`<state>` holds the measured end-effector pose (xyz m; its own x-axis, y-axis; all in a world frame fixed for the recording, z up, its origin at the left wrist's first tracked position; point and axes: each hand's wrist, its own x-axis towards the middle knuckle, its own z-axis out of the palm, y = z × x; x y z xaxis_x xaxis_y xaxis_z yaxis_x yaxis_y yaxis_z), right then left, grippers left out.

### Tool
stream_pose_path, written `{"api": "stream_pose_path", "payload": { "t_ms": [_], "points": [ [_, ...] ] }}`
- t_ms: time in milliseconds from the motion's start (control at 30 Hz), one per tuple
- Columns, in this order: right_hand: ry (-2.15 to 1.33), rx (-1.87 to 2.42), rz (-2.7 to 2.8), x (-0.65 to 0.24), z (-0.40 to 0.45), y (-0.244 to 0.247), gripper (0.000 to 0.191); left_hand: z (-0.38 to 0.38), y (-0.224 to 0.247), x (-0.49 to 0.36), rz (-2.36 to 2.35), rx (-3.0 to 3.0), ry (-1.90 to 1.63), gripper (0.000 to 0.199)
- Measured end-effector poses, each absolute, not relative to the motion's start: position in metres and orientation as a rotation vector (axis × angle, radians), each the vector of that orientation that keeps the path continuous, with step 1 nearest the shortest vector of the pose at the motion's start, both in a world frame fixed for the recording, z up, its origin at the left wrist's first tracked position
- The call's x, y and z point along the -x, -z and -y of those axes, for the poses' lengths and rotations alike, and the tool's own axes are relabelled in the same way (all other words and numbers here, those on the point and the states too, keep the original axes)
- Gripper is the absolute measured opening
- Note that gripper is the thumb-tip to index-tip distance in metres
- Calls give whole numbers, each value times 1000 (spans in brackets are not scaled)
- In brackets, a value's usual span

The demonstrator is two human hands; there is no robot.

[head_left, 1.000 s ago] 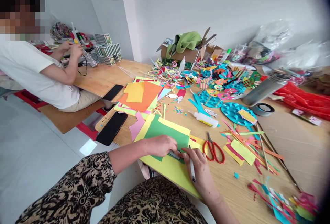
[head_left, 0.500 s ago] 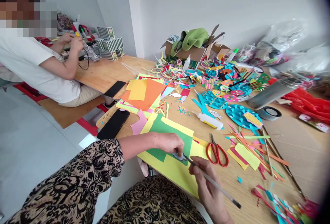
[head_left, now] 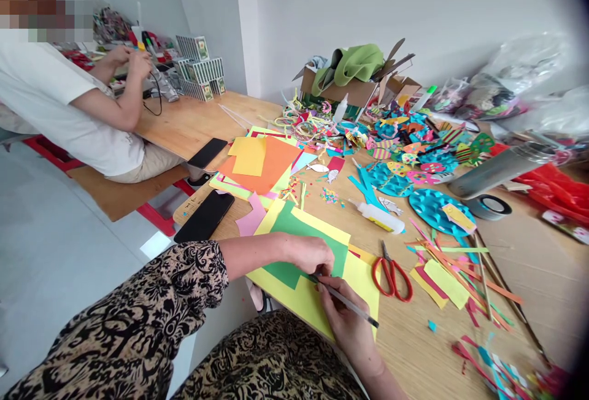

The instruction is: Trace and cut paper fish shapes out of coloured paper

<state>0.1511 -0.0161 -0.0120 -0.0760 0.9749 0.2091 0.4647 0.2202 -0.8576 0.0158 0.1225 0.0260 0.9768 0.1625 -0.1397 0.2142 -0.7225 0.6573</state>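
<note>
My left hand [head_left: 313,255] bends its fingers down onto the green paper [head_left: 338,251], near its lower edge. A small pale cutout seen there earlier is now mostly hidden under the fingers. My right hand [head_left: 345,311] is closed around a pen [head_left: 352,306], its tip beside my left fingertips and its black end pointing down to the right. Yellow paper [head_left: 317,308] lies beneath the green one and under my right hand. Just right of the yellow paper are scissors [head_left: 392,277] with red handles, blades pointing away from me.
A glue bottle [head_left: 381,217], blue paper discs [head_left: 442,211] and paper strips [head_left: 464,265] lie to the right. Two phones, one nearer [head_left: 205,216], are at the left. Across the left table sits a person in a white shirt [head_left: 69,111]. A metal flask [head_left: 501,170] lies behind the tape.
My right hand has moved left with the pen, up against my left fingertips, covering the pale cutout. The camera view has shifted slightly.
</note>
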Motion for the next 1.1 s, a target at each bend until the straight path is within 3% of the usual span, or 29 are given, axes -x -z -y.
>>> {"api": "stream_pose_path", "payload": {
  "t_ms": [1100],
  "points": [
    [-732, 1400, 1717, -148, 14, 9, 14, -120, -29, -14, -251, -2431, 75, 29]
  ]
}}
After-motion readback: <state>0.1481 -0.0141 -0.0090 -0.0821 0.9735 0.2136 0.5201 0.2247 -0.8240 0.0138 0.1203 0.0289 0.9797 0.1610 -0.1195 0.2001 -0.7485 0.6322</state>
